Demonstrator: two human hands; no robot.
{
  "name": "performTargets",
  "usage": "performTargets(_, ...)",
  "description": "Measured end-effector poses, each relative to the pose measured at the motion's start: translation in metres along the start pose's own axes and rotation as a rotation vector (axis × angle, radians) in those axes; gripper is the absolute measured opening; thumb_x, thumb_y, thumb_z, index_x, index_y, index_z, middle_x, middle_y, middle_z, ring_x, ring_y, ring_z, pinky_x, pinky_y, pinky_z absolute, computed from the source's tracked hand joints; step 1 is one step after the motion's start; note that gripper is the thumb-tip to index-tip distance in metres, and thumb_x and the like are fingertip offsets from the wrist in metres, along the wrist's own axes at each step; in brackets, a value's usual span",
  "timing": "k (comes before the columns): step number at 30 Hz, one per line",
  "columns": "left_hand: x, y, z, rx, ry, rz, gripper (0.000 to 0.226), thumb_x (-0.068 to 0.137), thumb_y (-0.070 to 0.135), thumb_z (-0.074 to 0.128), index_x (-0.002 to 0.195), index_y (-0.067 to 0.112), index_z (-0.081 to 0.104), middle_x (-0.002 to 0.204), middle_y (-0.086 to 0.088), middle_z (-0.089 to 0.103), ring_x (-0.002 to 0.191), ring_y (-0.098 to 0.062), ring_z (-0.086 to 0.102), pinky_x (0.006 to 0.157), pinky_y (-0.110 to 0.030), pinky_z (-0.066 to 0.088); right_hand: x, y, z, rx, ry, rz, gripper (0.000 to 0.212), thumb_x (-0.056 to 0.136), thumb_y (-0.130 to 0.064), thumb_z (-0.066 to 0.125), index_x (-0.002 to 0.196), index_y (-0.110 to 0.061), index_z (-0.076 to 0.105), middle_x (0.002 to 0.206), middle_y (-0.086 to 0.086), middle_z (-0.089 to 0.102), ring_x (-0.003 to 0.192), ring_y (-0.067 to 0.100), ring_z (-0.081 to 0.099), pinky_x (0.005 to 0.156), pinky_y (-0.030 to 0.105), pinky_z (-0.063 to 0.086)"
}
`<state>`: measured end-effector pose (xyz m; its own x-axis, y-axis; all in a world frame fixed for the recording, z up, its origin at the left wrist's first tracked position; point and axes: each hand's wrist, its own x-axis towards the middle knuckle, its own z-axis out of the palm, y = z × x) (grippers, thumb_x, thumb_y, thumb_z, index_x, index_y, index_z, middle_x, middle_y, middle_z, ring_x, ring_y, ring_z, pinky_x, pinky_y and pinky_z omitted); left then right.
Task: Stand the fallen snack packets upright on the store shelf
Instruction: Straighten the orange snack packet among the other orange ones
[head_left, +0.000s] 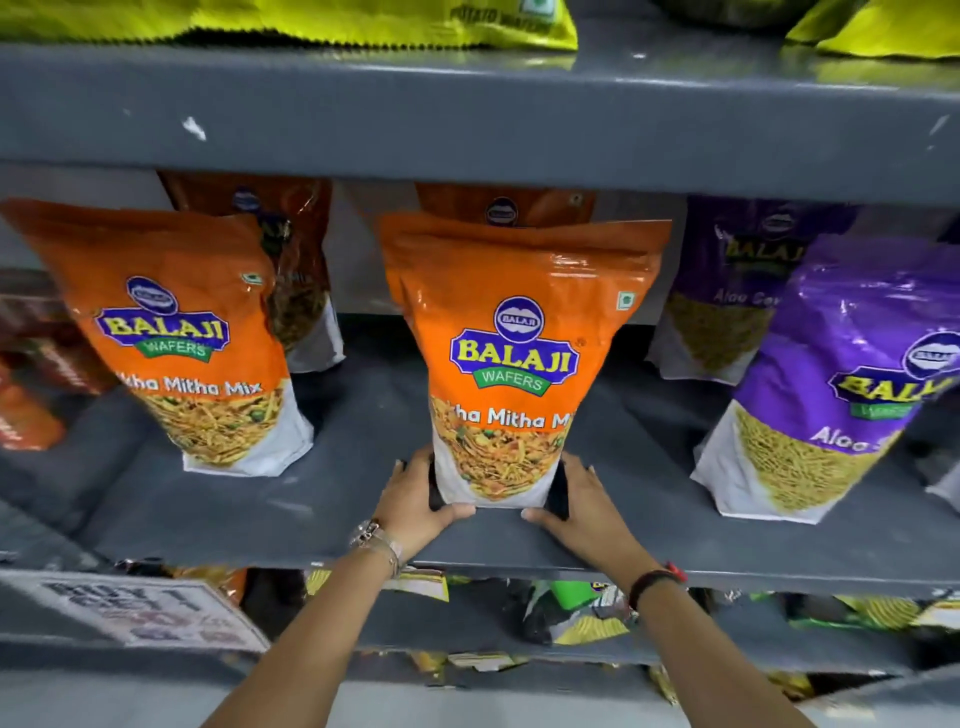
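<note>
We cup the orange Khatta Mitha Mix pouch (511, 358) at its base, left hand (415, 501) at 9 o'clock, right hand (576, 501) at 3, squaring it upright at the grey shelf (322, 499) front edge

The centre orange packet (511, 358) reads "BALAJI WAFERS" and partly "Mitha"; the orange packet at nine o'clock (171, 338) reads "BALAJI WAFERS", "Mitha Mix". At three o'clock, the purple packet (841, 384) shows "Aloo"; the sign at seven o'clock (150, 616) is too blurred.

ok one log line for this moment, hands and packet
step: steadying | hands: left and right on base sides | packet: centre orange packet upright on shelf
</note>
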<state>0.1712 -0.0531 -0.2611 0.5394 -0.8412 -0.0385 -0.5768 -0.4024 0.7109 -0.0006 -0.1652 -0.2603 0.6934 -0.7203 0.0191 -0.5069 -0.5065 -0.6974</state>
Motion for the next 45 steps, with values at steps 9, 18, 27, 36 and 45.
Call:
performTargets(9, -0.006, 0.003, -0.003, 0.05, -0.023, -0.027, 0.077, 0.071, 0.034, 0.071, 0.132, 0.018, 0.028, 0.143, -0.007, 0.041, 0.137, -0.04, 0.019, 0.108, -0.051, 0.03, -0.009, -0.005, 0.002, -0.037, 0.042, 0.051, 0.07, 0.074, -0.036, 0.069, 0.13, -0.016, 0.032, 0.137, 0.007, 0.049, 0.129, 0.03, 0.037, 0.113, 0.039, 0.02)
performTargets(18, -0.009, -0.005, -0.001, 0.131, 0.003, 0.09, 0.086, 0.076, 0.044, 0.06, 0.139, 0.011, 0.012, 0.15, -0.011, 0.024, 0.14, -0.029, 0.017, 0.116, -0.042, 0.01, -0.023, 0.0, 0.007, -0.056, 0.166, -0.004, 0.103, 0.071, -0.051, 0.064, 0.142, -0.022, -0.005, 0.155, 0.003, 0.01, 0.142, 0.011, 0.001, 0.119, 0.034, 0.006)
performTargets(27, -0.048, -0.068, -0.065, 0.528, 0.358, 0.158, 0.066, 0.086, 0.06, 0.008, 0.14, 0.022, 0.001, 0.154, 0.01, -0.007, 0.137, -0.001, -0.019, 0.112, -0.022, -0.012, -0.039, -0.059, 0.035, -0.331, 0.373, -0.641, 0.054, 0.094, -0.04, 0.029, 0.141, -0.018, 0.013, 0.155, -0.014, -0.008, 0.142, 0.006, 0.004, 0.118, 0.027, 0.004)
performTargets(36, -0.041, -0.163, -0.161, 0.387, 0.356, 0.057, 0.083, 0.079, 0.071, 0.019, 0.14, 0.019, -0.004, 0.149, -0.009, 0.011, 0.135, -0.022, 0.008, 0.11, -0.017, -0.012, 0.04, -0.149, 0.145, -0.016, 0.044, -0.363, 0.084, 0.079, -0.066, 0.031, 0.141, -0.021, -0.004, 0.149, -0.006, 0.0, 0.138, -0.001, -0.004, 0.111, 0.012, -0.008)
performTargets(45, 0.011, -0.173, -0.174, -0.171, 0.26, -0.073, 0.103, 0.039, 0.051, 0.069, 0.128, 0.013, 0.033, 0.129, -0.014, 0.052, 0.123, -0.03, 0.045, 0.107, -0.053, 0.031, 0.086, -0.172, 0.173, 0.078, -0.128, -0.176, 0.087, 0.072, -0.041, 0.07, 0.139, -0.018, 0.019, 0.147, 0.004, 0.037, 0.134, 0.024, 0.033, 0.116, 0.047, 0.013)
